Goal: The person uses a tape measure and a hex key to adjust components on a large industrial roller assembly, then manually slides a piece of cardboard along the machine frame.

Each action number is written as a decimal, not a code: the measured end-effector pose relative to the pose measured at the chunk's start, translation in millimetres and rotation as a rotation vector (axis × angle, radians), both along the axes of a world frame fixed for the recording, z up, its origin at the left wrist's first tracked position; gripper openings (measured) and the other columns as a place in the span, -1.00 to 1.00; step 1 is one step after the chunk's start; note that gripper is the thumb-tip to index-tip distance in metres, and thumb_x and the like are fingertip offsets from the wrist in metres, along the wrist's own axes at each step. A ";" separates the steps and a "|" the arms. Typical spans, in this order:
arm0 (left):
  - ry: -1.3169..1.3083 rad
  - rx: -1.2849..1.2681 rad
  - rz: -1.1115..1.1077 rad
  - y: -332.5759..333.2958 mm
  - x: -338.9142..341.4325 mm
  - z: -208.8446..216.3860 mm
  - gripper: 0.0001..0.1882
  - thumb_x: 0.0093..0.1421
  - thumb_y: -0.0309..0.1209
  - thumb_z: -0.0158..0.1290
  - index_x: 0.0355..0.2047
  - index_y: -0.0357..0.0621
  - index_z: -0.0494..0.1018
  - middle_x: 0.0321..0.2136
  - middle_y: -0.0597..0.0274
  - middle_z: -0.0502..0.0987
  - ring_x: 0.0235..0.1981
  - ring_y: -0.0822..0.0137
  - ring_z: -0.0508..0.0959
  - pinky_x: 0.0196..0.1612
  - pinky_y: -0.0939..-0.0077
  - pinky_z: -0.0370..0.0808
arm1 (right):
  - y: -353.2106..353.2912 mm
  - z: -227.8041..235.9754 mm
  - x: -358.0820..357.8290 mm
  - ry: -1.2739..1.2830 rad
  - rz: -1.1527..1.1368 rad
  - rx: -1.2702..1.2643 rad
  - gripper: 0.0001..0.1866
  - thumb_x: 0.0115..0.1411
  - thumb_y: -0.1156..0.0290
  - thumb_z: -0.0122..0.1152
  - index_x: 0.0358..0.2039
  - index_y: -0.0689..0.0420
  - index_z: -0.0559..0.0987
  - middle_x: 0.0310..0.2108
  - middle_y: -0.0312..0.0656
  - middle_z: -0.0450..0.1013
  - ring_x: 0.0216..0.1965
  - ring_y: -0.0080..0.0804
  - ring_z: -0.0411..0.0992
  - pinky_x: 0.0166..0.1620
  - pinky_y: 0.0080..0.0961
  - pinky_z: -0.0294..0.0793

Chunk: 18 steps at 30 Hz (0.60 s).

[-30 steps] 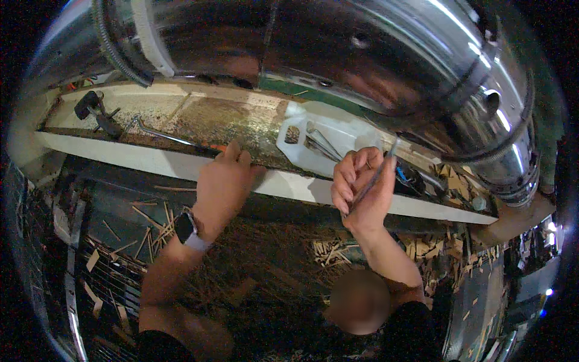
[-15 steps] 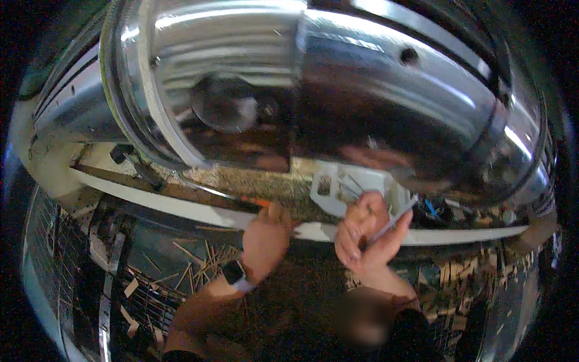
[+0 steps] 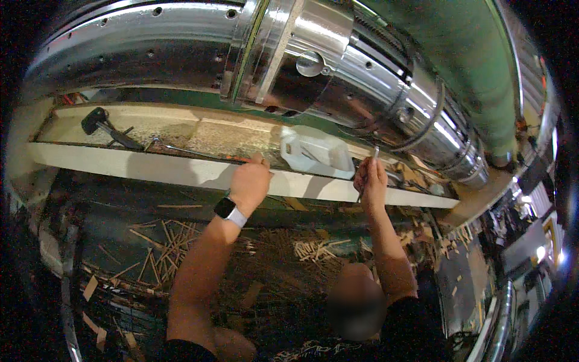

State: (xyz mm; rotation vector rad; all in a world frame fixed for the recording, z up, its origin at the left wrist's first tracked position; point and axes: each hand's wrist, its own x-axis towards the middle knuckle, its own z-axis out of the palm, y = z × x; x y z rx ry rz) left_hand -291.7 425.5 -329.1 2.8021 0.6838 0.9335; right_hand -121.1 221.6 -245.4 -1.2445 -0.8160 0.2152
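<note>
My left hand, with a watch on its wrist, is closed over the front rail of the ledge. Its fingers are at the orange end of a long thin metal tool lying along the ledge; the exact grip is hidden. My right hand is raised beside a white plastic tray. A slim metal rod-like tool is pinched in it, tilted, its upper end sticking out above the fingers. The tray is cut from a container with a handle hole, and thin metal pieces lie in it.
Large shiny metal cylinders with holes and bands run above the ledge. A black-headed mallet leans at the ledge's left. A pale rail edges the ledge. Many wooden strips litter the floor below. A green roller stands at upper right.
The view has drawn back and turned, so more of the cylinders and ledge shows. My right hand has moved right of the white tray, still holding the rod. My left hand stays at the orange end.
</note>
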 end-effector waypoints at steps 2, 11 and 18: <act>-0.002 -0.014 -0.030 -8.8 2.6 4.4 -0.68 0.04 -0.21 0.06 -0.34 -0.23 0.42 -0.33 0.05 0.45 -0.45 0.09 0.54 -0.44 0.25 0.49 | -15.8 6.8 17.1 -0.098 -0.132 -0.126 -0.72 0.30 0.21 -0.17 -0.48 0.09 0.35 -0.70 -0.42 0.13 -0.74 -0.71 0.03 -0.71 -0.70 -0.01; -0.117 0.122 -0.035 2.2 -11.2 3.2 -0.85 0.03 -0.45 -0.06 -0.45 -0.30 0.43 -0.36 0.03 0.41 -0.57 0.12 0.52 -0.53 0.33 0.49 | -21.6 11.1 47.5 -0.550 -0.464 -0.411 -0.68 0.28 0.22 -0.14 -0.47 0.19 0.38 -0.63 -0.26 0.24 -0.55 -0.58 0.17 -0.46 -0.57 0.21; -0.071 0.068 -0.091 5.7 -12.0 3.4 -0.86 0.01 -0.48 -0.09 -0.45 -0.27 0.42 -0.29 0.00 0.43 -0.56 0.09 0.53 -0.51 0.29 0.49 | -18.3 12.7 35.4 -0.725 -0.539 -0.376 -0.69 0.28 0.22 -0.13 -0.48 0.18 0.38 -0.63 -0.26 0.26 -0.58 -0.58 0.14 -0.50 -0.57 0.19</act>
